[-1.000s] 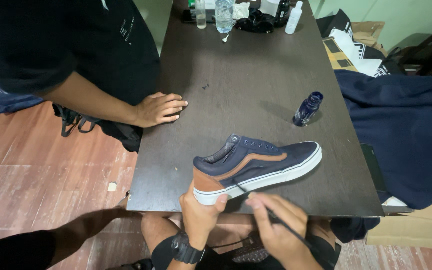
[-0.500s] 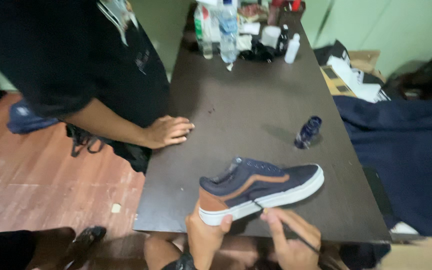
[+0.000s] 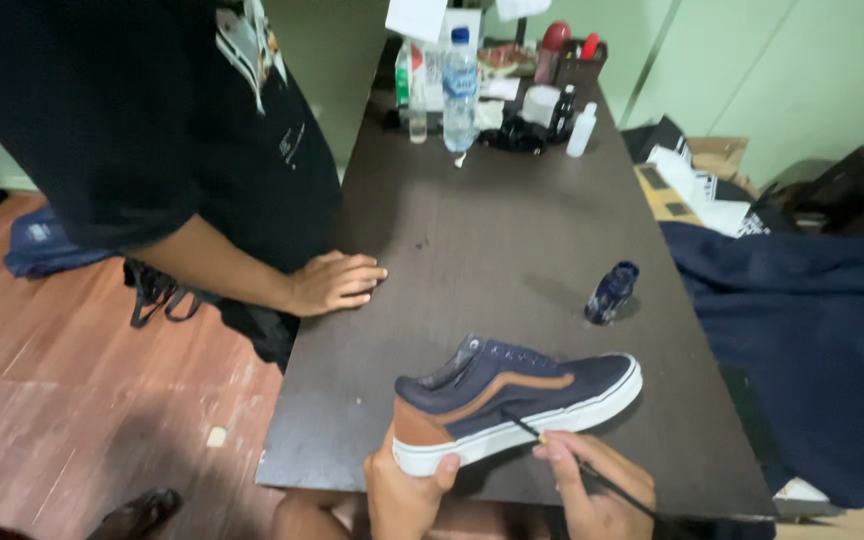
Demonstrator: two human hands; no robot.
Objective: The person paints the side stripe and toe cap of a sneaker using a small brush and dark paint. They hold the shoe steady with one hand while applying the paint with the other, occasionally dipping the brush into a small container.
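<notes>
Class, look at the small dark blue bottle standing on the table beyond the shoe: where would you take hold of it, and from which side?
Probably grip the small blue bottle around its body, below the cap, coming from above or from the right hand's side. It stands roughly upright and apart from the shoe, with bare table around it, so nothing blocks the fingers.

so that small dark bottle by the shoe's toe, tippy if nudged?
Probably. The small dark bottle stands upright, tall for its narrow base, so a sideways nudge may topple it. It looks round, so it could then roll across the smooth table.
</notes>
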